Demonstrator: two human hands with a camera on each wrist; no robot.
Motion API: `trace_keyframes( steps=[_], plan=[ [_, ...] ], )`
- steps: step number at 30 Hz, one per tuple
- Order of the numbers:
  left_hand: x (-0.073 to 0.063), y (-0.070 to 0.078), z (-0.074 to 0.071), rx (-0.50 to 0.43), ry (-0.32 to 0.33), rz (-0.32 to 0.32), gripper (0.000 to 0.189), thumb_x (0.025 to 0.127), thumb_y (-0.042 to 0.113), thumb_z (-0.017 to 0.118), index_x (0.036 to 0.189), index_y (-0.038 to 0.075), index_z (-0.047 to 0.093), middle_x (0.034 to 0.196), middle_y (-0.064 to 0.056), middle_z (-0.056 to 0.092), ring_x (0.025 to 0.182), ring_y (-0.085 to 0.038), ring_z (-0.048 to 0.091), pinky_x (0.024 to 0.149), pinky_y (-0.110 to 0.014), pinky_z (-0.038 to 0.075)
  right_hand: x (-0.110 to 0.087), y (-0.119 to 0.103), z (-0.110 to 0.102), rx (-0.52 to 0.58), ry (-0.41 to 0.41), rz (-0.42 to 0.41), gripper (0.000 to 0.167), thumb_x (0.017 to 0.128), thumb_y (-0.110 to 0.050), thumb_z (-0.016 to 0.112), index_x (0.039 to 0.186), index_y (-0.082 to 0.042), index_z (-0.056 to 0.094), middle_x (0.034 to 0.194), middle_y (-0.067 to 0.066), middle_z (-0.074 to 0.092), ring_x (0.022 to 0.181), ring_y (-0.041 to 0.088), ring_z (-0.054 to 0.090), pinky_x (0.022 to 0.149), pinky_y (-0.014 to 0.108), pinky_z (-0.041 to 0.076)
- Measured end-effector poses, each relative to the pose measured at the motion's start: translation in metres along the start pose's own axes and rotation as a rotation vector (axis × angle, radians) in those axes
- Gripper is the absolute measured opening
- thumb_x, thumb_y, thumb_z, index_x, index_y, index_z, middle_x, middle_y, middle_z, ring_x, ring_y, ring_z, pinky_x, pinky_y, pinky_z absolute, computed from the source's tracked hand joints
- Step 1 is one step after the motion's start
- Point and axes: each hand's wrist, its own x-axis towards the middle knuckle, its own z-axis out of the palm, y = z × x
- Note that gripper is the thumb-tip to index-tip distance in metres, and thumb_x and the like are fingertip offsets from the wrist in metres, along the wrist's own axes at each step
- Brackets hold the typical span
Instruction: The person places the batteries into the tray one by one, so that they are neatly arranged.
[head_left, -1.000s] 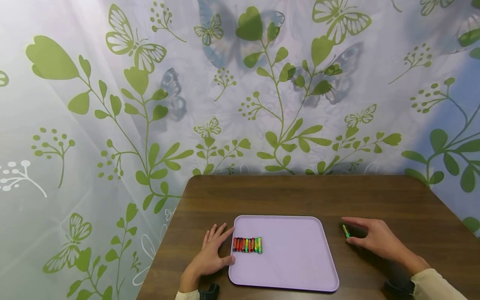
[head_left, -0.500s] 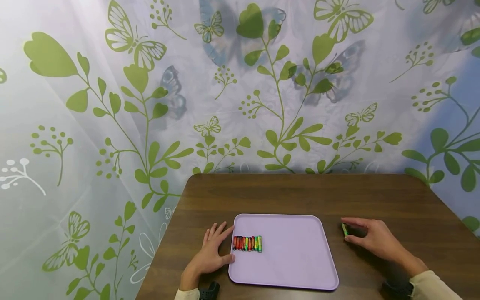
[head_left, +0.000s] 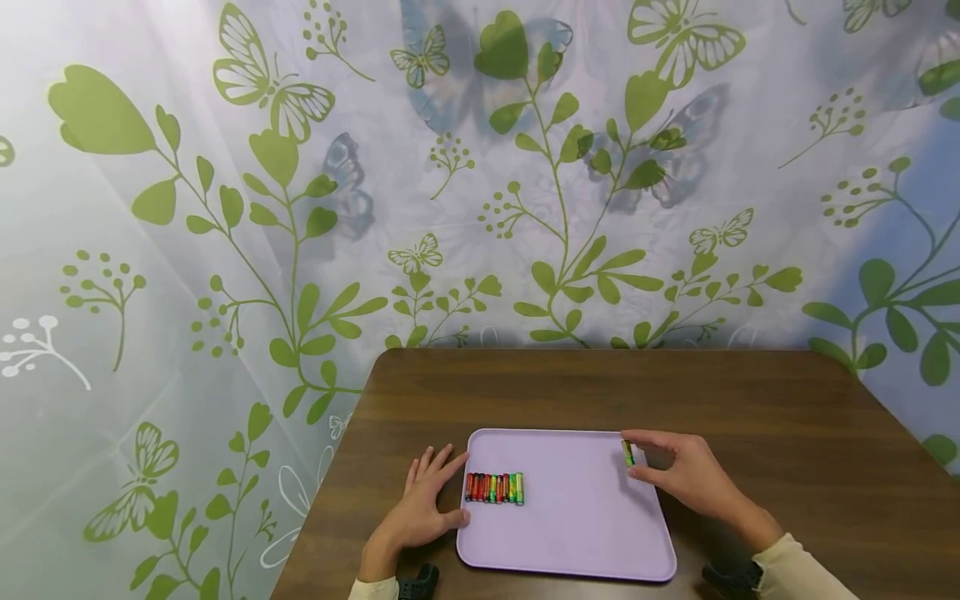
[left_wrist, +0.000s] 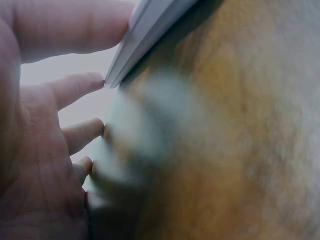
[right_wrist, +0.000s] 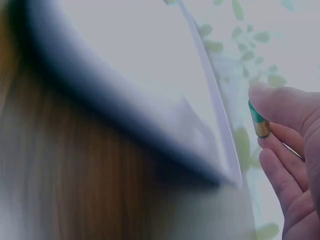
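Observation:
A lilac tray point(head_left: 570, 533) lies on the table, with a row of several red and green batteries point(head_left: 495, 488) side by side against its left part. My left hand point(head_left: 422, 510) rests at the tray's left edge, fingers spread, thumb and fingertips touching the rim point(left_wrist: 145, 35). Between thumb and fingers, my right hand point(head_left: 693, 473) pinches a single green and yellow battery point(head_left: 628, 452) by its ends, over the tray's far right part. In the right wrist view, the green and gold end of that battery point(right_wrist: 260, 122) shows beside the thumb.
The brown wooden table point(head_left: 600, 387) extends behind the tray and to its right. A curtain with green leaves and butterflies point(head_left: 465, 208) hangs behind the table. Dark wrist straps point(head_left: 731, 579) sit at both cuffs.
My right hand has carried the green battery leftward from the table right of the tray to above the tray's right side. The left hand and the battery row stay put.

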Motion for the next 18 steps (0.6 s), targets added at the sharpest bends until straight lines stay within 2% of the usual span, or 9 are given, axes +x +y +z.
trace_keyframes(
  steps=[4, 8, 10, 14, 18],
  plan=[
    [0.000, -0.002, 0.001, 0.002, 0.007, 0.027, 0.086, 0.087, 0.036, 0.081, 0.164, 0.016, 0.050, 0.174, -0.034, 0.031, 0.161, -0.068, 0.006, 0.123, -0.084, -0.008, 0.008, -0.014, 0.024, 0.102, 0.023, -0.050, 0.052, 0.082, -0.018, 0.097, 0.131, -0.010, 0.080, 0.128, 0.000, 0.082, 0.113, 0.022, 0.081, 0.096, 0.017, 0.059],
    [0.001, 0.001, 0.000, 0.007, -0.013, -0.012, 0.087, 0.085, 0.034, 0.081, 0.165, 0.016, 0.050, 0.175, -0.031, 0.030, 0.163, -0.064, 0.006, 0.125, -0.082, -0.008, 0.013, -0.027, 0.046, 0.179, 0.019, -0.098, 0.051, 0.081, -0.014, 0.098, 0.128, -0.006, 0.081, 0.126, 0.004, 0.082, 0.110, 0.027, 0.082, 0.098, 0.014, 0.057],
    [0.001, 0.002, 0.000, 0.003, -0.016, -0.029, 0.088, 0.085, 0.034, 0.081, 0.165, 0.016, 0.050, 0.177, -0.029, 0.030, 0.165, -0.062, 0.005, 0.127, -0.081, -0.009, 0.016, -0.034, 0.055, 0.179, 0.010, -0.109, 0.050, 0.080, -0.016, 0.098, 0.127, -0.007, 0.081, 0.124, 0.003, 0.083, 0.109, 0.027, 0.082, 0.098, 0.017, 0.059],
    [0.001, -0.006, 0.003, -0.008, 0.011, 0.005, 0.087, 0.086, 0.038, 0.081, 0.165, 0.019, 0.050, 0.176, -0.029, 0.031, 0.164, -0.062, 0.006, 0.128, -0.078, -0.012, 0.021, -0.048, 0.070, 0.170, -0.019, -0.117, 0.050, 0.080, -0.018, 0.098, 0.126, -0.008, 0.082, 0.122, 0.001, 0.084, 0.107, 0.027, 0.082, 0.097, 0.026, 0.063],
    [0.001, -0.010, 0.004, -0.020, 0.031, 0.025, 0.087, 0.085, 0.040, 0.082, 0.164, 0.022, 0.052, 0.175, -0.030, 0.032, 0.162, -0.064, 0.007, 0.127, -0.079, -0.012, 0.024, -0.059, 0.083, 0.143, -0.035, -0.166, 0.049, 0.081, -0.017, 0.098, 0.126, -0.007, 0.082, 0.122, 0.002, 0.084, 0.106, 0.026, 0.083, 0.095, 0.030, 0.065]
  ],
)
